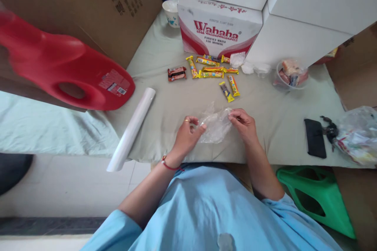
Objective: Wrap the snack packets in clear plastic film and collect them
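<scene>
A thin, crumpled clear plastic bag (216, 128) is stretched between my two hands above the cloth near the table's front edge. My left hand (187, 136) grips its left side between thumb and fingers. At its upper right corner, my right hand (244, 124) pinches the film with the fingertips. Nothing can be made out inside the bag. Just beyond lie several snack sticks in yellow wrappers (211, 74), two of them closer to my right hand. A dark red-brown packet (177, 73) lies to their left.
To the left are a plastic roll (131, 130) and a red jug (73, 70). A Wahaha carton (219, 27) and a paper cup (171, 13) stand behind. On the right are a clear tub (291, 74) of snacks, a black phone (315, 138), keys (331, 129) and a filled plastic bag (359, 135).
</scene>
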